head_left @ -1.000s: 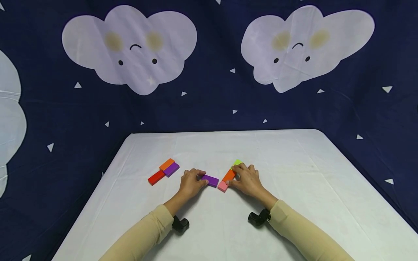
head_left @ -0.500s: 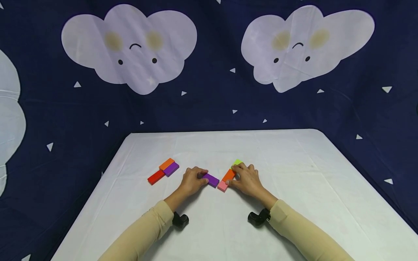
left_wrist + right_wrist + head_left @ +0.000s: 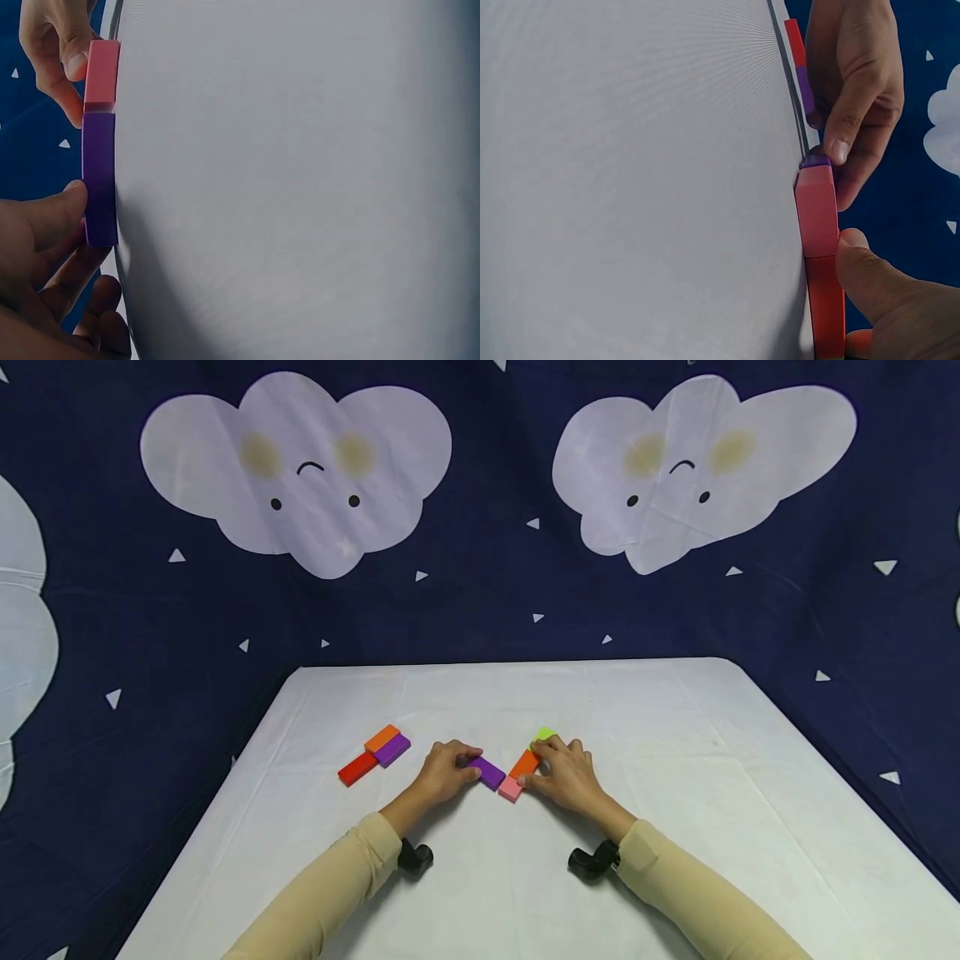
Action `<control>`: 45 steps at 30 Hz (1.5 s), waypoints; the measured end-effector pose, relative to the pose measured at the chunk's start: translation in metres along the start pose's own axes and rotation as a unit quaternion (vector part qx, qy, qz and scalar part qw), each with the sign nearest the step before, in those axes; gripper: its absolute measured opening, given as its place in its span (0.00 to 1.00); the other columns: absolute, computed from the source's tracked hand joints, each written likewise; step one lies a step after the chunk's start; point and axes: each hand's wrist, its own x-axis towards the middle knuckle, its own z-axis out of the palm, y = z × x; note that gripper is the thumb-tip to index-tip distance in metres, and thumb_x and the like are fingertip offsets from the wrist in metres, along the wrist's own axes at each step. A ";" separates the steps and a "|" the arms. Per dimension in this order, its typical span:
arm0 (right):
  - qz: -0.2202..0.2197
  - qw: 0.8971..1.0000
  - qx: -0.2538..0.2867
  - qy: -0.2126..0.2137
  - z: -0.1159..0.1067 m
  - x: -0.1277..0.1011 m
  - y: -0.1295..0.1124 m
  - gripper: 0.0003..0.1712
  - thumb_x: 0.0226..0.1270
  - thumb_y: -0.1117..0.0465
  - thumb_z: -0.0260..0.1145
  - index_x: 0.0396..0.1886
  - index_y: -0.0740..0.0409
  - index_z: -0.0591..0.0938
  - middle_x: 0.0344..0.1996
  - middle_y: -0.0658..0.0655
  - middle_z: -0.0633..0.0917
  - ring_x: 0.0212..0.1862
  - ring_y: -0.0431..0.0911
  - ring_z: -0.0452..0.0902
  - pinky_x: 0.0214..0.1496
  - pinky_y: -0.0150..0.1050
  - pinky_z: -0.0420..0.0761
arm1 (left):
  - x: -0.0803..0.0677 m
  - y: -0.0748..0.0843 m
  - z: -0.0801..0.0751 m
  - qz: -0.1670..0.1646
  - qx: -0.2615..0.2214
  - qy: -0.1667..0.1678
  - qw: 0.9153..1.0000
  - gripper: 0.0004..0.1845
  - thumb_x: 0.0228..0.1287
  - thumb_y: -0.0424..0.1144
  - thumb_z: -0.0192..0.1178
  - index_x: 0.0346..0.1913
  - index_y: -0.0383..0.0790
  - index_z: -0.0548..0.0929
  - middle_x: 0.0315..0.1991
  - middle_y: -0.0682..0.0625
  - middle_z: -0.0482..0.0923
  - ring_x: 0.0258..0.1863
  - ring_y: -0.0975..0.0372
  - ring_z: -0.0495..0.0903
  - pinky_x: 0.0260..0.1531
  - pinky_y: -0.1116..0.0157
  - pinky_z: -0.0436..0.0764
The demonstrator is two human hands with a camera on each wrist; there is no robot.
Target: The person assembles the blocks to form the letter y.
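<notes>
My left hand (image 3: 444, 775) pinches a flat purple block (image 3: 489, 772) near its left end, between thumb and fingers. The other end of this block meets a pink block (image 3: 510, 789) at the corner; in the left wrist view the purple block (image 3: 99, 180) and the pink block (image 3: 102, 75) look end to end. My right hand (image 3: 567, 772) holds a slanting row of blocks: the pink one, an orange block (image 3: 524, 764) and a lime green block (image 3: 544, 732). Its thumb presses near the pink-orange joint, and its fingers lie by the green block, partly covering it.
Left of my hands, a red block (image 3: 357, 769), an orange block (image 3: 382, 737) and a second purple block (image 3: 393, 750) lie touching on the white table (image 3: 675, 727). A dark blue cloth (image 3: 495, 593) with clouds hangs behind the table's far edge.
My left hand has moved slightly up and right, turning the purple block so it slants more steeply down toward the pink block. The right hand and its row stay nearly still.
</notes>
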 end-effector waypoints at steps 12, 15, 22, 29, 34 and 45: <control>0.000 1.000 -0.003 -0.001 0.001 -0.001 0.000 0.36 0.50 0.41 0.71 0.57 0.53 0.79 0.54 0.54 0.78 0.43 0.53 0.66 0.40 0.42 0.60 | 0.001 0.001 0.001 0.013 -0.007 -0.002 1.000 0.17 0.53 0.32 0.67 0.49 0.37 0.84 0.44 0.44 0.83 0.39 0.58 0.68 0.41 0.64 0.67; -0.001 1.000 -0.002 -0.001 0.001 -0.001 0.000 0.36 0.50 0.41 0.71 0.57 0.53 0.79 0.54 0.54 0.78 0.43 0.53 0.66 0.39 0.41 0.60 | 0.000 0.002 0.000 0.009 -0.008 0.004 1.000 0.17 0.53 0.33 0.67 0.49 0.38 0.84 0.43 0.43 0.82 0.38 0.59 0.68 0.40 0.65 0.67; -0.004 1.000 0.000 0.005 0.002 -0.001 0.001 0.36 0.50 0.40 0.71 0.57 0.53 0.79 0.53 0.54 0.78 0.42 0.52 0.66 0.39 0.41 0.60 | -0.005 0.006 -0.007 -0.018 -0.022 0.041 0.999 0.16 0.55 0.37 0.66 0.49 0.41 0.84 0.45 0.44 0.81 0.43 0.54 0.71 0.41 0.62 0.68; -0.004 1.000 0.009 0.007 0.001 -0.001 0.002 0.36 0.49 0.40 0.71 0.57 0.52 0.79 0.53 0.54 0.78 0.41 0.51 0.65 0.39 0.40 0.58 | -0.018 0.008 -0.026 -0.030 -0.026 0.091 0.995 0.16 0.56 0.37 0.66 0.50 0.43 0.84 0.46 0.48 0.82 0.46 0.53 0.73 0.41 0.62 0.69; -0.001 1.000 0.011 0.005 0.000 0.000 0.000 0.37 0.49 0.41 0.71 0.57 0.53 0.79 0.54 0.54 0.78 0.42 0.52 0.65 0.39 0.41 0.59 | -0.034 0.002 -0.048 -0.053 -0.021 0.110 0.992 0.18 0.56 0.38 0.66 0.52 0.42 0.83 0.48 0.47 0.81 0.48 0.53 0.72 0.41 0.62 0.68; -0.006 1.000 0.009 0.007 0.000 -0.002 -0.001 0.36 0.50 0.41 0.71 0.57 0.53 0.79 0.54 0.54 0.78 0.41 0.52 0.65 0.39 0.40 0.58 | -0.058 -0.032 -0.091 -0.108 -0.014 0.154 0.982 0.21 0.59 0.38 0.64 0.54 0.34 0.79 0.54 0.38 0.77 0.52 0.49 0.68 0.50 0.56 0.70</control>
